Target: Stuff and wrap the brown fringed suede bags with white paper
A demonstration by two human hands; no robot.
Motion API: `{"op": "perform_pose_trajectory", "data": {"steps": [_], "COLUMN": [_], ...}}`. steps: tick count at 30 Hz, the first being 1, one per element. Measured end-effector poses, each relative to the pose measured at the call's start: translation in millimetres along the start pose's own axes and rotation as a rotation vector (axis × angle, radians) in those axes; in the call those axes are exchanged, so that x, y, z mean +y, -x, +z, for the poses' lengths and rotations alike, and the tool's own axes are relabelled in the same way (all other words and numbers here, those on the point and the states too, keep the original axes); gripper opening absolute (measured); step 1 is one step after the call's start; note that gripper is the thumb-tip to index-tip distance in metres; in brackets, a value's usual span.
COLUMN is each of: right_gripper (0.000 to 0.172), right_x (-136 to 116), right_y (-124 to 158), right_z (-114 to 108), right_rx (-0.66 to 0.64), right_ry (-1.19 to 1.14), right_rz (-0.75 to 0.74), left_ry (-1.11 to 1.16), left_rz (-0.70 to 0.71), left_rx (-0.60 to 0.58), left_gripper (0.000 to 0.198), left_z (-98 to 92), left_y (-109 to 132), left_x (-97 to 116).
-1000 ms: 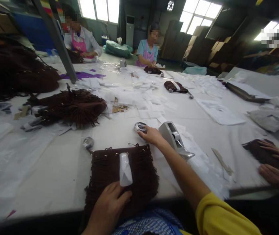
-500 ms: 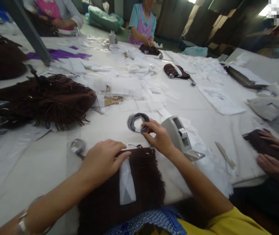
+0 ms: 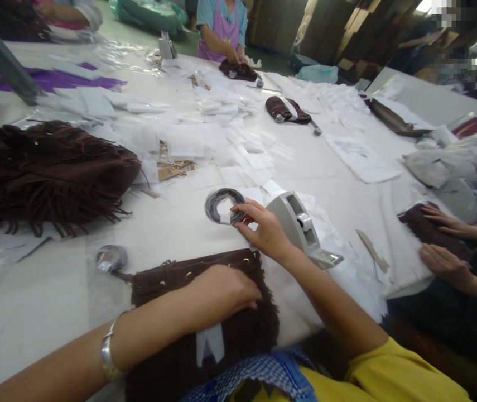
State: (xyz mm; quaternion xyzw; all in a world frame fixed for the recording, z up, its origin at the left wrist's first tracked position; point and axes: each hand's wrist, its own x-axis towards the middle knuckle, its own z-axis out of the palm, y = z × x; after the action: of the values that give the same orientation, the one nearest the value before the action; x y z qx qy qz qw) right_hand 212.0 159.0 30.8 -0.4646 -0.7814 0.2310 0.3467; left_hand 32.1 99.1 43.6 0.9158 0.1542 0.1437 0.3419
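Observation:
A dark brown fringed bag (image 3: 163,346) with small metal eyelets lies flat at the near table edge. Over its upper right part is my left hand (image 3: 225,290), fingers bent downward and close together; what is under them is hidden. Below that hand a whitish strip (image 3: 210,345) shows on the bag. My right hand (image 3: 259,226) pinches the right side of a grey wrapped coil (image 3: 213,205) just above the table. Another wrapped roll (image 3: 111,258) rests left of the bag, joined to its corner by a dark strap. A grey tape dispenser (image 3: 294,223) stands right beside my right hand.
Fringed brown bags (image 3: 54,178) are heaped at the left. White papers (image 3: 196,142) and brown tags lie mid-table. A wrapped brown bundle (image 3: 286,110) and scissors-like tool (image 3: 372,251) are further right. Another person's hands (image 3: 447,265) press a brown piece. A post (image 3: 4,56) rises back left.
My left hand has moved right and down across the bag, uncovering its upper left edge. My right hand keeps hold of the coil. The whole view has shifted.

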Motion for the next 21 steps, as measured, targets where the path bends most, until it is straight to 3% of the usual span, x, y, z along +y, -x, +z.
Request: {"op": "perform_pose_trajectory", "data": {"steps": [2,3,4,7,8,10,13,18,21], "right_gripper": [0.034,0.037,0.040,0.046,0.048,0.052,0.058,0.061,0.059], "right_x": [-1,-1,-2,-5,-7,-10,-17,-34,-39], "right_y": [-2,-2,-3,-5,-6,-8,-14,-25,-35], "right_z": [-3,-4,-6,-11,-12,-13,-12,-8,-8], "right_rx": [-0.086,-0.130,-0.168,-0.282,-0.324,-0.422,-0.602,-0.860,-1.000], "right_ry": [-0.001,0.000,0.005,0.050,0.072,0.111,0.159,0.220,0.117], "right_rz": [-0.016,-0.024,-0.034,-0.071,-0.087,-0.119,-0.189,-0.410,-0.418], "left_ry": [0.096,0.102,0.077,-0.099,-0.145,-0.156,-0.080,-0.201,-0.293], "left_rz": [0.115,0.089,0.000,-0.439,-0.547,-0.629,-0.597,-0.407,-0.326], "left_rx": [-0.052,-0.021,0.047,0.233,0.223,0.125,0.063,0.221,0.305], "left_gripper": [0.018,0.022,0.025,0.033,0.032,0.028,0.023,0.027,0.027], "left_z": [-6.5,-12.5,-19.5,-39.3,-43.2,-45.3,-39.3,-31.0,-30.1], "left_y": [5,9,14,36,45,61,77,82,83], "left_x": [7,8,7,-8,-13,-22,-20,1,5]}}
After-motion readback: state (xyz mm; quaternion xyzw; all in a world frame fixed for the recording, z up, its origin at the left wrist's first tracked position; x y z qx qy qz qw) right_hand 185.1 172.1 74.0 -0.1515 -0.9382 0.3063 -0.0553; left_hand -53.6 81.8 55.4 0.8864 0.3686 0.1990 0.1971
